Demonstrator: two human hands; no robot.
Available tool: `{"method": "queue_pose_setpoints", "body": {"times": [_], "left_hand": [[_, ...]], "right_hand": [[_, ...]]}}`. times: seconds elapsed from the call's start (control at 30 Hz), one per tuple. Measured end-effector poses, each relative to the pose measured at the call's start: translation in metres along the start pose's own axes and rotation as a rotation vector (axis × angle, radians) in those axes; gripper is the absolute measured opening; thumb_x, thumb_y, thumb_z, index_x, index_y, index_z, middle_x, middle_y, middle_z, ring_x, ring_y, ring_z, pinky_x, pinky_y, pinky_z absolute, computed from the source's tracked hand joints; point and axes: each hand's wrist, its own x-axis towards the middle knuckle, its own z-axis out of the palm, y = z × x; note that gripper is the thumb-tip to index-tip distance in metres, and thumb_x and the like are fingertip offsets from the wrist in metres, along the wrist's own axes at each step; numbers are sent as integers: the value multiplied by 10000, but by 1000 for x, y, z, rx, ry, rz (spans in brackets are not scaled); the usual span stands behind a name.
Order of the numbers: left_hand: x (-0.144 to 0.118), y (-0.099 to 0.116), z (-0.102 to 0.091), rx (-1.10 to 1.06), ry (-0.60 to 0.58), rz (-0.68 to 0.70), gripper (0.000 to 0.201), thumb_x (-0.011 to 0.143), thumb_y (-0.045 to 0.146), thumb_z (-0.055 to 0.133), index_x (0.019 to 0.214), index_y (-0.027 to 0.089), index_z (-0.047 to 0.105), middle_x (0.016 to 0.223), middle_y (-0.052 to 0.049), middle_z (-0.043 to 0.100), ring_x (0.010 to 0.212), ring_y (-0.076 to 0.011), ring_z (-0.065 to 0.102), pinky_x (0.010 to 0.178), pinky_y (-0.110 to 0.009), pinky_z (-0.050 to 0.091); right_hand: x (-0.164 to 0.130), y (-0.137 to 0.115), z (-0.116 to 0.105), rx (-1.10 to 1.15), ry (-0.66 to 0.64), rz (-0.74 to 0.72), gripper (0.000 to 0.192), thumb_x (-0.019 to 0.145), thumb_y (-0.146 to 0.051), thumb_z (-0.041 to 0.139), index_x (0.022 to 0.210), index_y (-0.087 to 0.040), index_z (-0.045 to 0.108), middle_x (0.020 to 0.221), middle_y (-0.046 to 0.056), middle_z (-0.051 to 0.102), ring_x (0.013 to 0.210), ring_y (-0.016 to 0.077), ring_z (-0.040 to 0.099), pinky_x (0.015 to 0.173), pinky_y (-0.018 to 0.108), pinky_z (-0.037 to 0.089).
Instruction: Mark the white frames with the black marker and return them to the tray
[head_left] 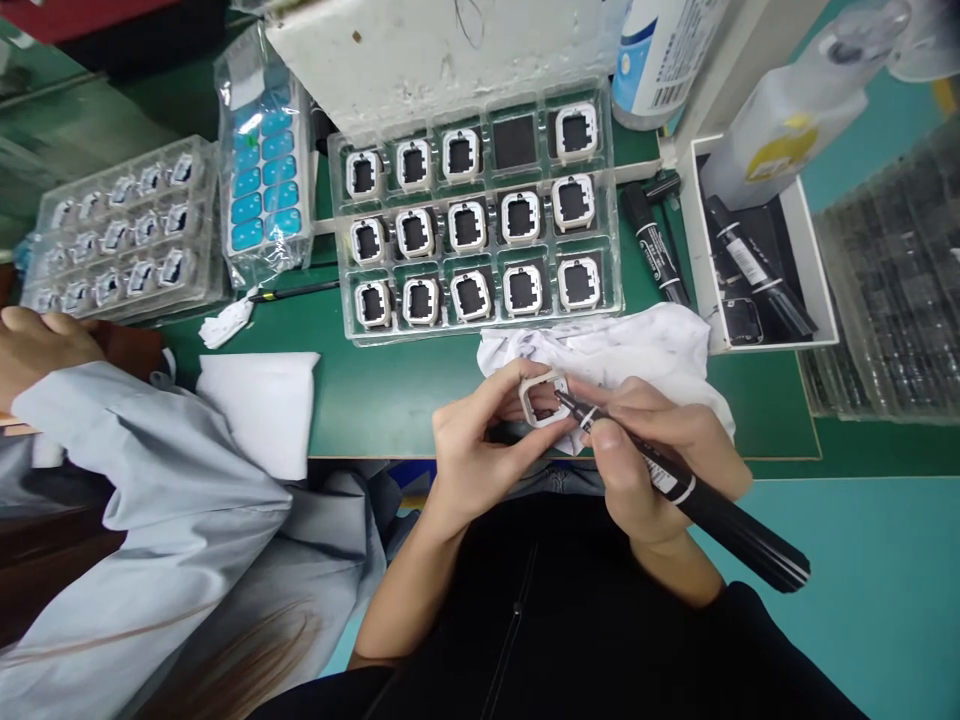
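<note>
My left hand [480, 440] pinches a small white square frame part [541, 398] at the near edge of the green mat. My right hand [660, 450] grips a black marker pen [712, 505], its tip touching the frame's right side. Under the hands lies a crumpled white cloth [637, 350]. Just beyond it stands a clear plastic tray [480, 215] holding several of the same white frames in rows, with one pocket in the back row vacant.
A co-worker's arm in a light blue sleeve [150, 480] reaches in at the left, beside a second tray of parts [124, 235] and a folded white cloth [262, 405]. More black markers [656, 250] and a white box [757, 250] lie to the right. Bottles stand behind.
</note>
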Motion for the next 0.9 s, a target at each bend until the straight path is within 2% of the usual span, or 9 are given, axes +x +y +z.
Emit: {"method": "queue_pose_setpoints", "body": {"times": [0.17, 0.23, 0.37, 0.57, 0.7, 0.83, 0.9], "left_hand": [[2, -1, -3, -98, -2, -89, 549, 928, 495, 1109, 1325, 201, 871, 1003, -43, 935, 832, -198, 932, 777, -222, 782], [3, -2, -4, -122, -11, -148, 613, 884, 550, 1131, 1310, 192, 875, 968, -50, 930, 782, -204, 920, 748, -243, 789], [4, -1, -5, -185, -20, -164, 614, 841, 477, 1169, 1307, 198, 883, 942, -39, 931, 739, -191, 907, 734, -238, 789], [2, 2, -4, -129, -16, -215, 616, 827, 430, 1174, 1312, 189, 881, 982, -63, 944, 815, -229, 934, 784, -278, 813], [0, 2, -2, -93, -4, -181, 590, 848, 396, 1158, 1325, 192, 876, 984, -50, 943, 817, -218, 934, 791, -266, 813], [-2, -1, -3, -36, -6, -105, 534, 927, 346, 1103, 1387, 212, 869, 1030, -33, 952, 841, -198, 938, 830, -248, 809], [-4, -4, -4, 19, -13, -76, 501, 974, 375, 1068, 1407, 221, 870, 1052, -36, 956, 873, -208, 945, 862, -262, 814]], "right_hand": [[1, 2, 0, -28, -20, -40, 264, 996, -129, 844, 1170, -322, 798, 844, -55, 798, 704, 234, 846, 810, 460, 863], [0, 2, -2, -17, -55, -4, 248, 997, -125, 864, 1154, -307, 801, 872, -40, 823, 748, 254, 868, 816, 480, 862], [-1, -1, -6, -2, -91, 46, 204, 997, -95, 881, 1098, -258, 812, 906, -6, 846, 835, 287, 894, 808, 500, 852], [1, -6, -6, -30, -72, 89, 260, 992, -44, 864, 1152, -249, 864, 917, 0, 876, 765, 257, 860, 732, 455, 821], [-1, -3, -5, -16, -56, 39, 261, 980, -32, 867, 1112, -254, 827, 872, -27, 831, 740, 243, 844, 792, 471, 833], [-3, 0, -4, -49, -80, 2, 329, 964, -32, 880, 1207, -240, 804, 938, -1, 858, 864, 298, 910, 746, 452, 809], [-2, 0, -3, -46, -86, -32, 358, 962, -29, 867, 1242, -238, 792, 933, -5, 848, 858, 294, 910, 751, 448, 818]]}}
